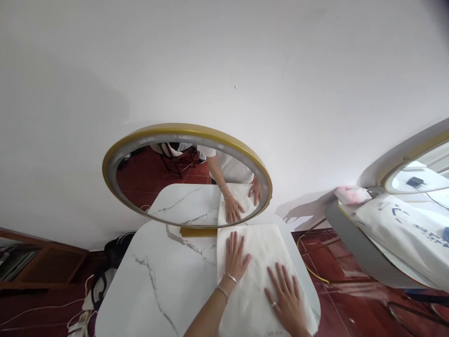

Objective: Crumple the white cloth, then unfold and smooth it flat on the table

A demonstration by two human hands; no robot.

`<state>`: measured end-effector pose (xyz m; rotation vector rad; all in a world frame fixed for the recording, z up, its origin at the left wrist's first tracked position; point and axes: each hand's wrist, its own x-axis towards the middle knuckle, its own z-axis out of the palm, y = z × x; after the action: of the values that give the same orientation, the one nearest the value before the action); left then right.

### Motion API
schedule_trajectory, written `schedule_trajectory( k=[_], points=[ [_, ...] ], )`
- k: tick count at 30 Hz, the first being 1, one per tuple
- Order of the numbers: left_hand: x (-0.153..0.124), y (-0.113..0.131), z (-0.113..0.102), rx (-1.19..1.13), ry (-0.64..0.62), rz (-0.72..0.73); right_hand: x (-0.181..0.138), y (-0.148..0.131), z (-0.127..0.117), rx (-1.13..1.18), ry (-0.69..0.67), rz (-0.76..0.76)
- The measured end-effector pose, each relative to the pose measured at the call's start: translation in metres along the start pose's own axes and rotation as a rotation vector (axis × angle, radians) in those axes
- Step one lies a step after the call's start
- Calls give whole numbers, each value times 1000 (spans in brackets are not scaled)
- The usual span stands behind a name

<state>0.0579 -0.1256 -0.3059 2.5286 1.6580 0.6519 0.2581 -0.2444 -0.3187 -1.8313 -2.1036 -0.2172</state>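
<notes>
A white cloth (257, 243) with a jagged cut far edge lies along the right side of a white marble-patterned table (150, 276). My left hand (236, 256) rests flat on the cloth near its left edge, fingers stretched away from me, with bracelets at the wrist. Lower down and to the right, my right hand (286, 297) lies palm down on the same cloth, fingers spread, a ring on one finger. Neither hand holds anything. Faint printed marks show on the cloth at the bottom of the view.
An oval gold-framed mirror (185, 180) stands at the table's back edge and reflects both arms. At the right, another table (372, 248) bears a pink-and-white packet (351, 194), a printed white cloth bag (407, 229) and a second mirror (417, 159). Cables and a black bag (117, 250) are at the left.
</notes>
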Motion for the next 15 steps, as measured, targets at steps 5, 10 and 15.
schedule_trajectory(
  k=[5, 10, 15],
  points=[
    [-11, -44, -10, 48, 25, -51, 0, -16, -4, 26, -82, -87],
    [-33, -103, -38, 91, 32, -48, 3, -77, -3, 130, -232, -295],
    [-55, -168, -67, 136, 20, -62, 14, -150, 8, 190, -279, -303]
  ],
)
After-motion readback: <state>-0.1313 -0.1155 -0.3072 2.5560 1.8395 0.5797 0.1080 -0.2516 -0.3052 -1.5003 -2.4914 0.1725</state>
